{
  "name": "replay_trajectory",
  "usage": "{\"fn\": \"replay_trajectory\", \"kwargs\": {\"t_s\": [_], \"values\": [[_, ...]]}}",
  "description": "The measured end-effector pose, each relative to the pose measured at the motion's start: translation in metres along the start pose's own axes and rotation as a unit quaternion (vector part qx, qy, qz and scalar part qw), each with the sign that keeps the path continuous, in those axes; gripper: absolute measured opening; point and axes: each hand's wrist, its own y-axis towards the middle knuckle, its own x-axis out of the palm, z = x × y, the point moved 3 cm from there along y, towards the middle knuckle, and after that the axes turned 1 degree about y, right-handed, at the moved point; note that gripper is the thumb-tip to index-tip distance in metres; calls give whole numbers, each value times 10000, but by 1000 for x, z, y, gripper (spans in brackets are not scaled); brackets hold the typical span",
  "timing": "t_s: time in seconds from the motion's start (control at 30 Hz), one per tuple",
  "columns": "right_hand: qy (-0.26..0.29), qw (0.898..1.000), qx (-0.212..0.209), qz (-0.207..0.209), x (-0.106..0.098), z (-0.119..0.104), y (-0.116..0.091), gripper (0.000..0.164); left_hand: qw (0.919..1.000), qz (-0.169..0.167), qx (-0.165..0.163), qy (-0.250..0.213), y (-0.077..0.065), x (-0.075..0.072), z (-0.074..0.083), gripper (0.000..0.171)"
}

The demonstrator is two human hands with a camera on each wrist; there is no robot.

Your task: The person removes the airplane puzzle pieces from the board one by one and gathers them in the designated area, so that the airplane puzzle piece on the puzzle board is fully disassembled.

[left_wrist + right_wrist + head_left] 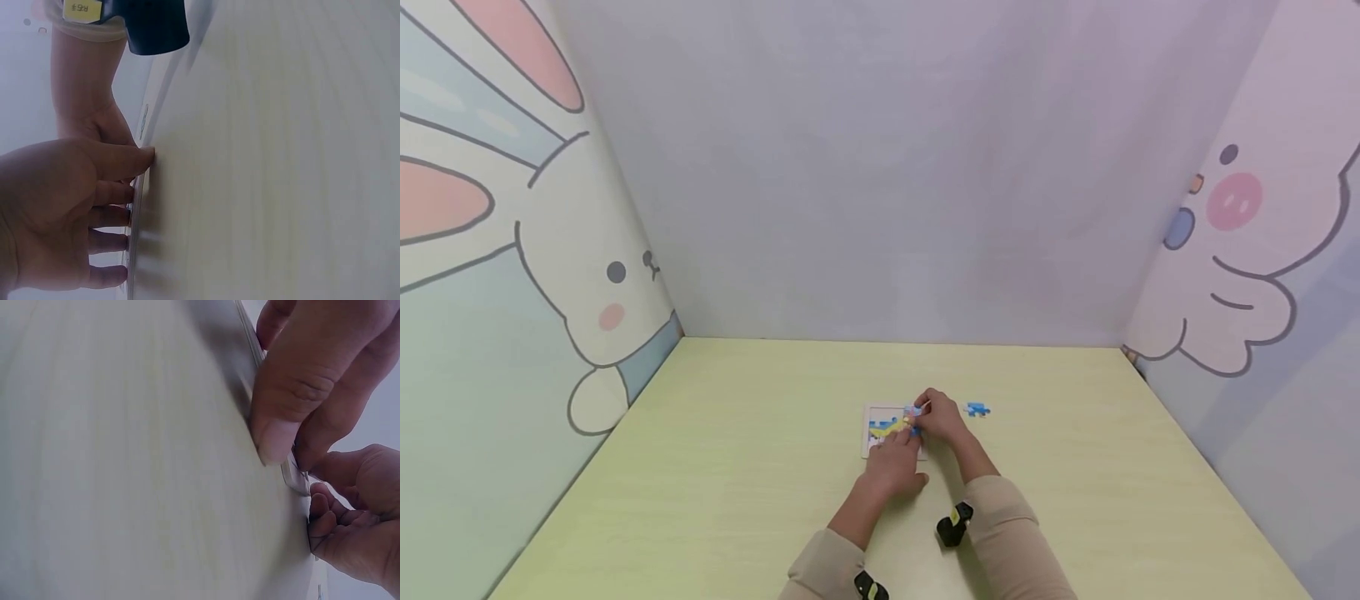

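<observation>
- Nearest to us, the beige sleeves [1018, 542] reach in over the pale bench [737, 467], each with a black wrist camera [953, 527].
- Our left hand [893, 468] lies with fingers extended on the puzzle frame [866, 432], its thumb by the frame's near edge.
- Our right hand [943, 419] has its grip curled in a pinch at the frame's far right corner.
- The frame itself lies well in from the bench's back edge, between the side edges, partly hidden by our hands.
- Off its right edge, about level with its far edge, lies a blue-and-white loose piece [977, 409], long axis roughly along the bench's back edge; our right hand is nearer, just left of it.
- Smallest, the pinched piece [913, 410] shows partly; we cannot tell whether it is seated.
</observation>
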Motion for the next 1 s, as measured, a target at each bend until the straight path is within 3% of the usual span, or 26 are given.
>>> {"fn": "replay_trajectory", "kwargs": {"t_s": [0.47, 0.87, 1.0], "values": [[893, 9950, -200, 397, -1, 2, 6, 12, 9999, -110, -63, -36, -1, -1, 0, 64], [902, 9950, -329, 278, -5, 4, 2, 12, 9999, -140, -60, -67, -2, -1, 1, 67], [939, 9943, -446, 237, -5, 3, -2, 11, 10000, -9, -73, -13, 1, 0, -1, 66]]}}
